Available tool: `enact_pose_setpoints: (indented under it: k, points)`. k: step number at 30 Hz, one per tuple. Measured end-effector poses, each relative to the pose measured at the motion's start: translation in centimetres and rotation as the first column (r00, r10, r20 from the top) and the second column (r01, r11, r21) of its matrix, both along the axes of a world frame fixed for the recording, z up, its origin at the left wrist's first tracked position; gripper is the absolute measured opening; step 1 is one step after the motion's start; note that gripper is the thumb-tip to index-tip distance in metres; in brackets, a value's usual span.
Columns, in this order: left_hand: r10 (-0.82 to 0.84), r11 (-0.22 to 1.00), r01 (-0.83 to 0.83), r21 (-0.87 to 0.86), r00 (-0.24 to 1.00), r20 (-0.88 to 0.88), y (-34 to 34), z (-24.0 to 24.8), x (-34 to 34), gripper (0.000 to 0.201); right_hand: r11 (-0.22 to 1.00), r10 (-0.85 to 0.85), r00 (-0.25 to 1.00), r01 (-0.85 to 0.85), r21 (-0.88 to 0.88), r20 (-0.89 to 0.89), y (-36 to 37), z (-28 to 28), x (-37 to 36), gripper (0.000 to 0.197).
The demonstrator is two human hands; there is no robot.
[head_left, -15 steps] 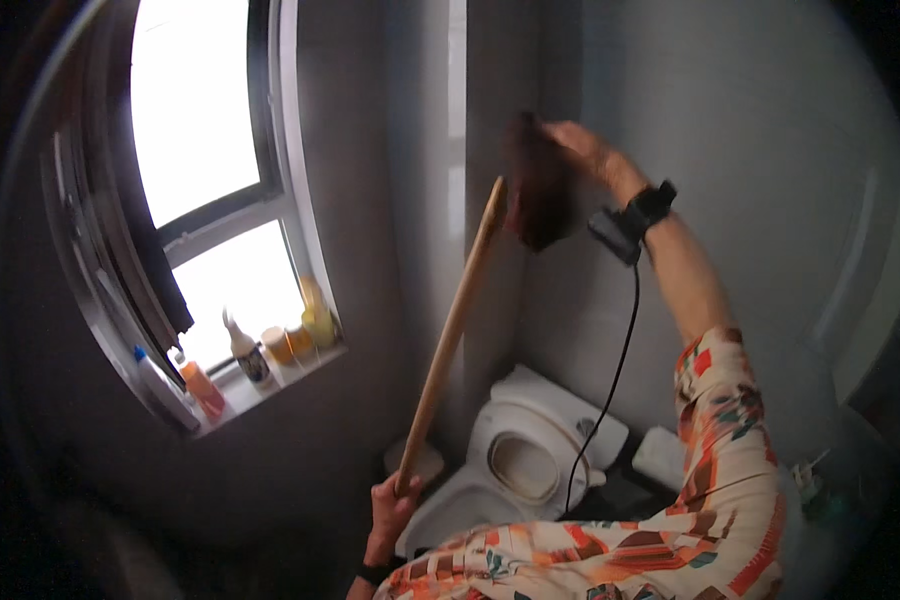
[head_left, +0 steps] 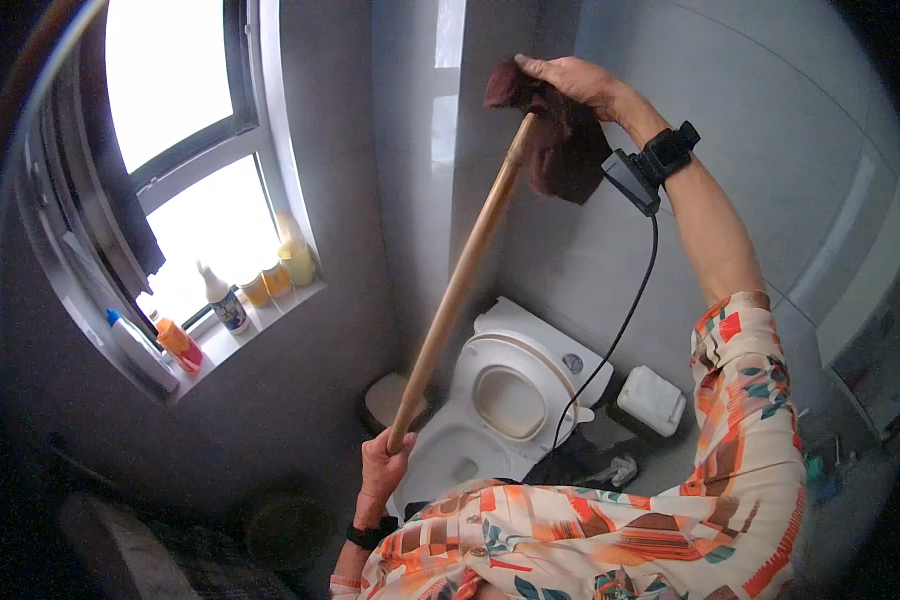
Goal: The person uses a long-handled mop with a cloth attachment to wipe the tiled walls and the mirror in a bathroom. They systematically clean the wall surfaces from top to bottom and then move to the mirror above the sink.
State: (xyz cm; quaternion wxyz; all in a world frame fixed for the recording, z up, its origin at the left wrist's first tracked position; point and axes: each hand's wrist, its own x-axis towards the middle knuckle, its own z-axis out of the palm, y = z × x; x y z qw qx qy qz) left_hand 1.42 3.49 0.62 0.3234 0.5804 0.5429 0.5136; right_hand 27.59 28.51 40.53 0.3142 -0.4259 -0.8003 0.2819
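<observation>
Left hand: fist closed tight, the left hand (head_left: 380, 465) gripped the lower end of a wooden pole (head_left: 462, 285).
Right hand: up high, the right hand (head_left: 585, 85) had its fingers bunched on a dark brown cloth (head_left: 570, 165).
Pole: a long slant it was, up and rightward from the left hand, its top end in front of the cloth.
Cloth: it hung at the pole's top; whether it went around the wood, one could not tell.
Right wrist: a black strap held a dark device (head_left: 632, 182), a black cable (head_left: 625, 330) trailing down.
Windowsill: on the windowsill (head_left: 270, 318), an orange bottle (head_left: 177, 345) stood near the near corner, a pale yellow cup (head_left: 296, 263) by the far one.
Below: a white toilet (head_left: 445, 440), lid raised, a white box (head_left: 652, 398) just beside it.
</observation>
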Motion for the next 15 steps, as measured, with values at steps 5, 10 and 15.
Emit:
enact_pose_setpoints:
  k: [5,10,15]
  points:
    - [0.005,1.000,-0.005,-0.027,1.000,0.010,0.0,-0.5,-0.3,0.018,0.998,0.031,0.995,-0.036,-0.051,-0.099,-0.6,-0.9,-0.6,0.049]
    - [0.030,0.999,-0.029,-0.018,0.999,0.038,-0.3,-0.9,-0.2,0.018,0.949,0.062,0.986,-0.106,-0.296,-0.154,-1.9,-1.1,-0.9,0.038]
    - [0.009,1.000,-0.009,-0.010,1.000,0.023,-0.3,-1.0,-0.2,0.017,0.959,0.087,0.987,-0.119,-0.258,-0.134,-1.5,-1.9,-1.1,0.033]
